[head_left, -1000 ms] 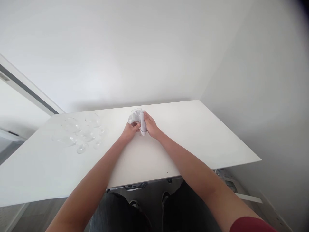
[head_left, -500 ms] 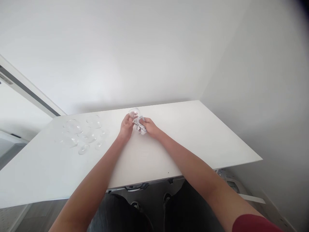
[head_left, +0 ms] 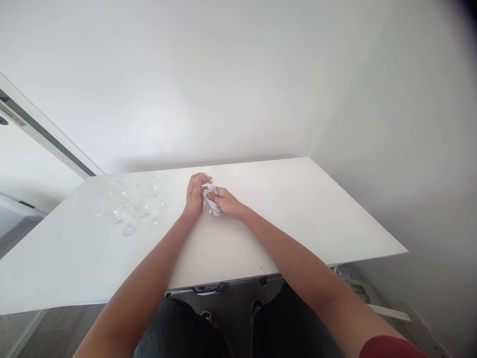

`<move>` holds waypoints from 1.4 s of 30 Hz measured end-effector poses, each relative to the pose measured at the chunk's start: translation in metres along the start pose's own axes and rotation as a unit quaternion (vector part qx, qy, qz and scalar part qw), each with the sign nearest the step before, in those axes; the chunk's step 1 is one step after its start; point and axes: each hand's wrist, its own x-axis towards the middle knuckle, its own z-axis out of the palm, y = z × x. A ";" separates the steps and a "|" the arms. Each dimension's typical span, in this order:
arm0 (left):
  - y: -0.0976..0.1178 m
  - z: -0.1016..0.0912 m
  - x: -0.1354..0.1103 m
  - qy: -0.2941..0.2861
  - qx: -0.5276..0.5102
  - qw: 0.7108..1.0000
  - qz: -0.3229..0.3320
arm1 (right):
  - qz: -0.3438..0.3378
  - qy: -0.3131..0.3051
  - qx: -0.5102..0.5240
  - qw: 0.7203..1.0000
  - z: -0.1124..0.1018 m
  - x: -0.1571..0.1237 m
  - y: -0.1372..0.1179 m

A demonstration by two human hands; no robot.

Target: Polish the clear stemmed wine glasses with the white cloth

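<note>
My left hand (head_left: 195, 193) is wrapped round the bowl of a clear wine glass (head_left: 203, 178), above the middle of the table. Its stem and foot are hidden by the cloth and fingers. Pressed against the glass is a crumpled white cloth (head_left: 212, 201) with dark marks, pinched in my right hand (head_left: 225, 201). To the left, several clear stemmed glasses (head_left: 138, 206) lie or stand close together on the tabletop; their outlines are faint against the white.
The white table (head_left: 290, 219) runs along a pale wall (head_left: 223, 79), with a second wall at its right. A door frame (head_left: 48, 132) is at the left. Below the table's front edge are a dark handle (head_left: 210, 289) and, to the right, a pale appliance (head_left: 356, 288).
The glass has been turned and sits lower in my left hand, whose fingers now cover more of its bowl. My right hand has moved slightly left and down with the cloth.
</note>
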 end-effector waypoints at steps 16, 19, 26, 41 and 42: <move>0.000 0.003 0.000 0.000 -0.059 0.998 -0.011 | 0.046 -0.157 0.170 0.972 -0.003 -0.003 0.000; -0.001 0.002 0.001 0.003 -0.034 0.999 0.017 | 0.013 -0.053 0.079 0.995 -0.001 -0.001 0.003; -0.002 0.002 0.001 -0.004 -0.051 0.999 -0.007 | 0.053 -0.167 0.160 0.971 -0.010 0.000 0.004; -0.002 0.002 0.003 0.000 -0.077 0.997 0.007 | -0.002 -0.072 0.049 0.996 -0.011 0.007 0.012; -0.002 0.002 0.003 0.002 -0.077 0.997 0.010 | -0.021 -0.036 0.009 0.999 -0.009 0.008 0.013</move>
